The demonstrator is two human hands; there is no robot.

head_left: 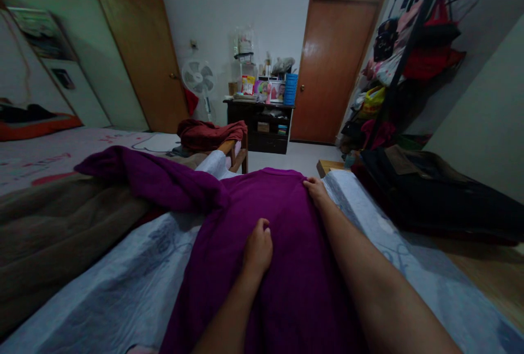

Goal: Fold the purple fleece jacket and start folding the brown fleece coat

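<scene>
Pale cloth [123, 283] is bearing purple garment [292, 250]: right hand [318, 192] touching upper-right edge, left hand [258, 247] resting half-curled mid-frame, grips unclear; apparently smoothing, bunched part [164, 179] at frame left probably needing straightening.

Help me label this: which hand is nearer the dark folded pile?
Right: the right hand, at the purple garment's far edge, is left of the pile; the left hand is farther left.
</scene>
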